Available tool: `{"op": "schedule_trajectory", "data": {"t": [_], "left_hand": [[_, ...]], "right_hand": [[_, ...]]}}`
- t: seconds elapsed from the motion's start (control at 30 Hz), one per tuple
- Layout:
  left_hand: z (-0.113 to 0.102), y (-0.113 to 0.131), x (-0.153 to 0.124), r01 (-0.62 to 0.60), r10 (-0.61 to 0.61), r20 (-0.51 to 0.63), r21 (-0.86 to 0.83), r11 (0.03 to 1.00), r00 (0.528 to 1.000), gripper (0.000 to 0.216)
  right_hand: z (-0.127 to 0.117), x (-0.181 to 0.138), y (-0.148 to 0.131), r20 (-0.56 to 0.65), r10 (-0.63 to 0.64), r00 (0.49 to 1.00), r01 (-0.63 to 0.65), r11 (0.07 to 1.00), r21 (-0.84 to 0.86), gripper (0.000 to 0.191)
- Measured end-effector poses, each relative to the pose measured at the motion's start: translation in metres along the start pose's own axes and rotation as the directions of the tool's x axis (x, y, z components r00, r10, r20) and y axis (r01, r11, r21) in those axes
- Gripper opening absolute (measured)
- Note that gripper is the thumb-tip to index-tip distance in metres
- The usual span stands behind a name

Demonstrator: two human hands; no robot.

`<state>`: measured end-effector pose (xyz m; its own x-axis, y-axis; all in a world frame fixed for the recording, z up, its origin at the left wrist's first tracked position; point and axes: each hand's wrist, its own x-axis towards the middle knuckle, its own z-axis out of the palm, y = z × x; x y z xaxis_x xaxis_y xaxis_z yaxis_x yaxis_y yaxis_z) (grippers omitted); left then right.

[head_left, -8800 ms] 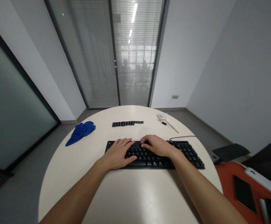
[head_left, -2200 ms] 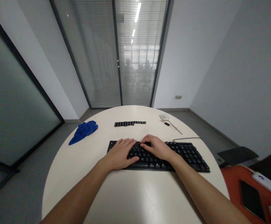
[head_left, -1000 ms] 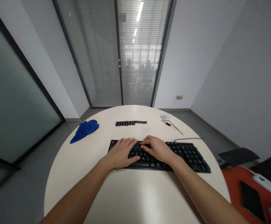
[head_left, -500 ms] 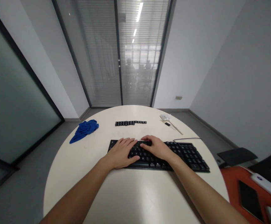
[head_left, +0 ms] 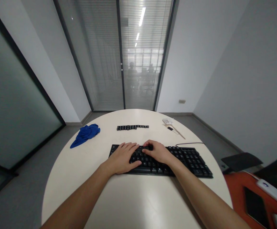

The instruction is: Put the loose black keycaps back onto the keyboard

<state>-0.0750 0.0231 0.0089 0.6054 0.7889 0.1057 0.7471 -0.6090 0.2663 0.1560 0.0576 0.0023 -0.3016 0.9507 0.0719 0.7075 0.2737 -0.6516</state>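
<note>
A black keyboard (head_left: 191,159) lies across the middle of a round white table (head_left: 129,197). My left hand (head_left: 121,157) rests flat on the keyboard's left part, fingers stretched over the keys. My right hand (head_left: 157,151) lies on the keys just right of it, fingers bent down, its fingertips pressing at the top row. Neither hand holds anything. A row of loose black keycaps (head_left: 132,127) sits farther back on the table, beyond both hands.
A crumpled blue cloth (head_left: 84,135) lies at the table's left. A small white item with a thin stick (head_left: 174,128) lies at the back right. The keyboard's cable (head_left: 189,143) loops behind it. An orange chair (head_left: 248,197) with a phone stands at right.
Both hands stay on the keyboard in nearly the same place. The view has shifted slightly; the right fingers curl a little more at the top row.
</note>
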Motion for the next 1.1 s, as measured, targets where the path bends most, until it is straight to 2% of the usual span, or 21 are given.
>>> {"op": "schedule_trajectory", "data": {"t": [0.1,0.23,0.37,0.43,0.53,0.67,0.87,1.1], "left_hand": [[-0.002,0.0,0.0,0.002,-0.002,-0.011,-0.023,1.0,1.0,0.068],[-0.004,-0.004,0.004,0.011,-0.018,-0.076,-0.089,0.996,0.997,0.053],[-0.006,-0.013,0.015,0.08,-0.099,-0.153,-0.13,0.988,0.983,0.043],[-0.011,-0.018,0.026,0.124,-0.137,-0.184,-0.079,0.989,0.973,0.037],[-0.02,-0.026,0.048,0.173,-0.148,-0.205,0.112,0.978,0.967,0.029],[-0.028,-0.035,0.083,0.211,-0.167,-0.222,0.189,0.959,0.961,0.026],[-0.018,-0.044,0.12,0.242,-0.189,-0.212,0.261,0.935,0.959,0.025],[-0.008,-0.052,0.135,0.26,-0.207,-0.194,0.309,0.915,0.959,0.023]], "right_hand": [[-0.001,-0.002,0.0,-0.004,-0.063,0.998,0.063,0.998,-0.013,0.02],[-0.003,-0.002,0.004,0.006,-0.208,0.978,0.208,0.978,-0.033,0.019],[-0.004,-0.001,0.008,0.013,-0.278,0.96,0.278,0.96,-0.04,0.019],[-0.005,-0.001,0.009,0.023,-0.288,0.957,0.289,0.956,-0.047,0.02],[-0.005,-0.002,0.01,0.03,-0.302,0.953,0.303,0.951,-0.058,0.02],[-0.004,-0.003,0.009,0.028,-0.316,0.948,0.317,0.946,-0.068,0.019],[-0.005,-0.005,0.007,0.029,-0.326,0.945,0.327,0.941,-0.087,0.018],[-0.006,-0.007,0.005,0.032,-0.308,0.951,0.309,0.947,-0.09,0.018]]}}
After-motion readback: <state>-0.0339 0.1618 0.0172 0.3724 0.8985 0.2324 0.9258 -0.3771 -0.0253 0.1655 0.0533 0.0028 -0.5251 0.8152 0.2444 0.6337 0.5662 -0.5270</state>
